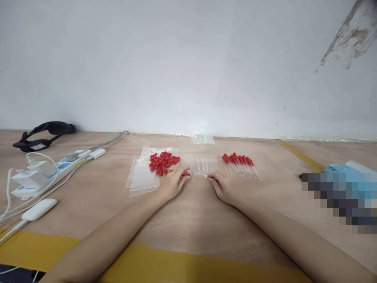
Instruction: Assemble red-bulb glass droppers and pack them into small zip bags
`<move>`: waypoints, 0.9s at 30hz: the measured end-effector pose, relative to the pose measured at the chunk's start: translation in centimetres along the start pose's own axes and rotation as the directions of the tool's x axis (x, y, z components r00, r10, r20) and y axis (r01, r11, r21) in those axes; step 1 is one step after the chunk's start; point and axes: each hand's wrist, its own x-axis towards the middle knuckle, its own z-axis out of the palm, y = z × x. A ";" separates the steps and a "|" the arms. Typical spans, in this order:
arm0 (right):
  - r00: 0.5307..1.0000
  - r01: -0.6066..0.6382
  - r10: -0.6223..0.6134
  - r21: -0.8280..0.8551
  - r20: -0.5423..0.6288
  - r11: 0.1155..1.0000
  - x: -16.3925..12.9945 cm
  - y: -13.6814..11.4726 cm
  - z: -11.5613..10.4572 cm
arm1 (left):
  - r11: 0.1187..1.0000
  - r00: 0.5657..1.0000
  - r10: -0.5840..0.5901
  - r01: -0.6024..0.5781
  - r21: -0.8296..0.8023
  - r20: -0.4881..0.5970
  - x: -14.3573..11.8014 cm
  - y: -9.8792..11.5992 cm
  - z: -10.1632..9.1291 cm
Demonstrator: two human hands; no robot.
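Note:
My left hand is closed, with a red dropper bulb partly showing at its fingertips. In the fingers of my right hand is a thin clear dropper tube, lying sideways and pointing at the left hand. A small gap seems to separate tube and bulb. Beyond the left hand lies a heap of red dropper bulbs on clear plastic bags. Between the hands, several loose clear tubes lie in a row. Several droppers with red bulbs fitted lie side by side behind the right hand.
At the left are a white power strip with plugs and cables, a white oval device and a black strap-like headset. A small clear bag lies by the wall. Blue items and a blurred patch are at the right.

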 end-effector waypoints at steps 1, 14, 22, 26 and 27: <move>1.000 0.012 -0.012 0.013 0.001 1.000 0.0 0.0 0.2 | 1.000 1.000 0.000 0.001 -0.027 0.005 -0.1 0.2 0.2; 1.000 0.008 -0.009 0.115 0.011 0.993 0.0 0.6 1.1 | 0.985 0.999 -0.037 0.039 -0.168 0.018 0.4 1.4 0.5; 0.993 0.008 -0.027 0.165 0.111 0.986 -0.1 2.0 1.5 | 0.979 0.995 0.030 -0.009 -0.206 0.097 0.1 1.8 0.1; 0.986 0.054 -0.059 0.036 0.157 0.998 0.1 1.9 0.7 | 0.980 0.982 0.085 -0.052 -0.192 0.168 0.0 1.7 0.2; 0.984 0.074 -0.072 -0.006 0.161 0.997 0.1 1.7 0.5 | 0.982 0.979 0.095 -0.062 -0.178 0.181 -0.1 1.7 0.3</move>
